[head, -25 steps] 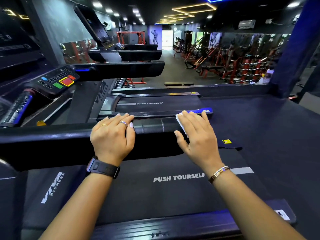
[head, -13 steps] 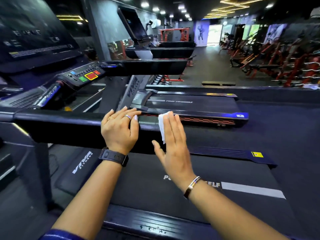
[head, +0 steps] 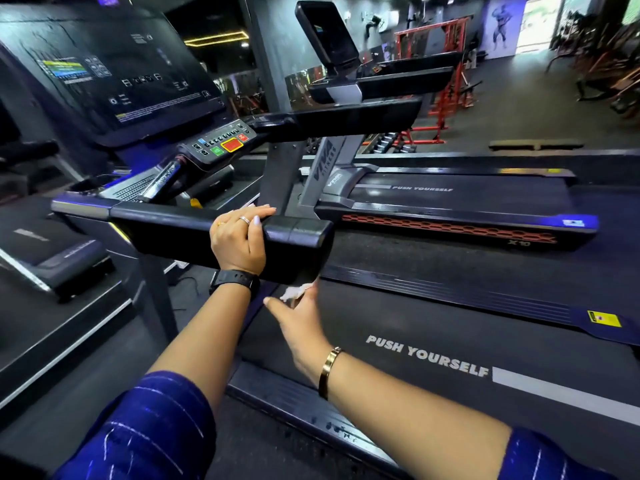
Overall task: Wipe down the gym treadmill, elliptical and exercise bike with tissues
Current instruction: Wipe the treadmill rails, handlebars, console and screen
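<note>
Tissue (head: 294, 292) is showing as a small white crumpled wad at the lower near corner of the treadmill handrail (head: 166, 233), right at the rail's end cap and above the belt (head: 450, 317). It's going to handle light, soft and limp, tearing or bunching easily, so you're better off backing it with flat fingers than pinching an edge. Your right hand (head: 301, 323) is reaching up from below, palm towards the rail, thumb splayed out to the side, fingers looking straight and pressing the wad against the rail's underside. It's motion-blurred, so contact is a judgement. Your right forearm is angling in from lower right, with a bracelet (head: 329, 372) at the wrist. Your left hand (head: 239, 233) is resting draped over the rail top just beside the end cap, fingers flat and relaxed, not clenching, with a watch (head: 235, 280) below it. The rail itself is looking rigid, smooth and glossy, so the tissue is likely to slide easily. The control console (head: 207, 147) is sitting further along, and a second treadmill (head: 450, 199) is standing beyond.
</note>
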